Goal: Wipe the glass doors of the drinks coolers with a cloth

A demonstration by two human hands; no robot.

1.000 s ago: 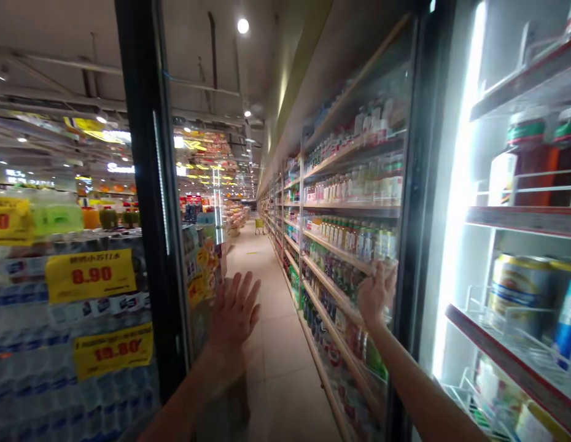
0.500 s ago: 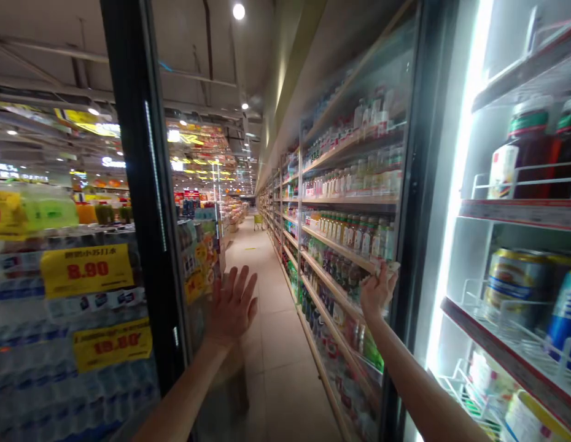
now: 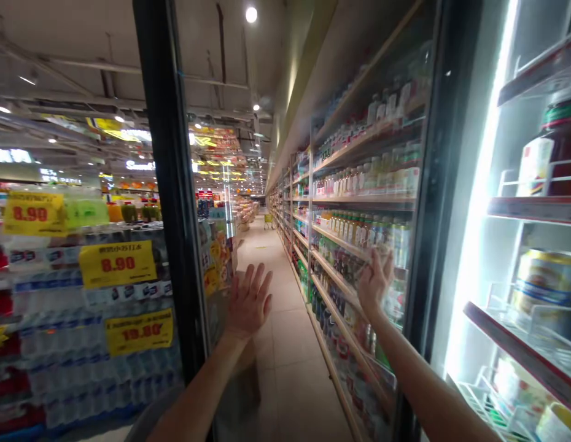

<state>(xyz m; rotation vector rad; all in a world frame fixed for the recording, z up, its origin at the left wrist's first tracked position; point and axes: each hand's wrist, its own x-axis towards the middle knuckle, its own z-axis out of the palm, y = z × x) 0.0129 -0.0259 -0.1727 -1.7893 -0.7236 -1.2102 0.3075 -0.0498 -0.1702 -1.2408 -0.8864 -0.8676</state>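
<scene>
My left hand [image 3: 248, 304] lies flat with its fingers spread against the glass of an open cooler door, whose dark frame [image 3: 172, 184] leans at the left. Farther right, my right hand [image 3: 374, 282] is up at the same glass, fingers bent and blurred by motion. A small pale piece [image 3: 381, 250], like a cloth or tissue, shows at its fingertips. Its exact kind is hard to make out. The door's other dark upright [image 3: 433, 202] stands just beyond the right hand. Shelves of bottles [image 3: 359, 228] show through the glass.
At right is the lit cooler, with a wire-fronted shelf [image 3: 534, 209], a dark bottle [image 3: 562, 147] and a gold can [image 3: 546, 279]. Stacked water packs [image 3: 78, 344] with yellow price signs [image 3: 118, 264] stand at left. Beyond the glass, an aisle floor [image 3: 290, 344] leads to a yellow cart [image 3: 268, 221].
The view has turned slightly left, so the scene sits farther right. My right hand has moved left and slightly up across the glass with the pale piece. My left hand stays flat in place.
</scene>
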